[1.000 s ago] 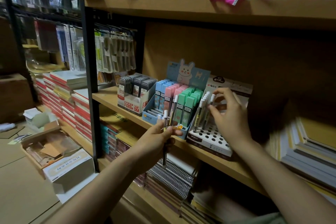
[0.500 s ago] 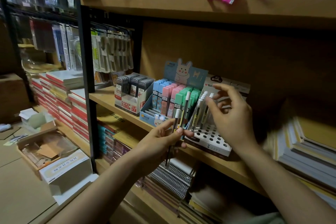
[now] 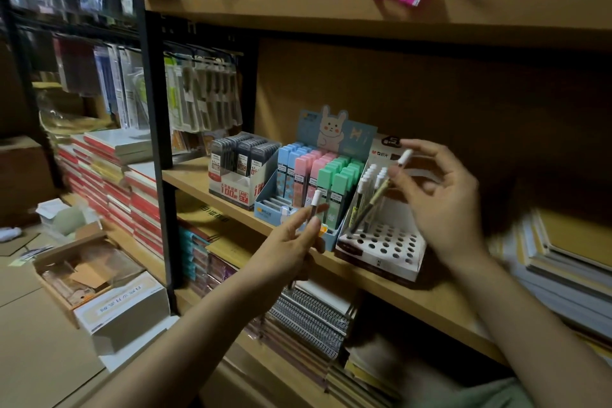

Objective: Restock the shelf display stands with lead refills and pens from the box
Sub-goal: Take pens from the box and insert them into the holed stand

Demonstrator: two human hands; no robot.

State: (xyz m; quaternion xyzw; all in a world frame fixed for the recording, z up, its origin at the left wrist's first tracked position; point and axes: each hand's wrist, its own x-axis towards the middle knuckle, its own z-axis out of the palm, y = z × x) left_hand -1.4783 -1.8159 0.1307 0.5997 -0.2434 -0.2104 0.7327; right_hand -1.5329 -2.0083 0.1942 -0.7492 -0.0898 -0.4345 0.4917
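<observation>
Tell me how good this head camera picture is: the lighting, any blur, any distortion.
Head view: dim, warm light, with deep shadow at the back of the shelf; motion blur smears the right hand, the stacked books far right and the top-left corner; wide-angle distortion bows the black upright; the pastel lead refill cases and perforated pen stand stay fairly sharp.

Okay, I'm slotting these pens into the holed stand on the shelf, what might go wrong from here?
1. The right hand pinches a pen that is tilted, not upright; it may miss a hole in the pen stand or knock the pens already standing.
2. The left hand holds its pen loosely in the fingertips by the pastel refill display, so it might slip.
3. The stand sits near the shelf edge; pushing hard might shift it.
</observation>
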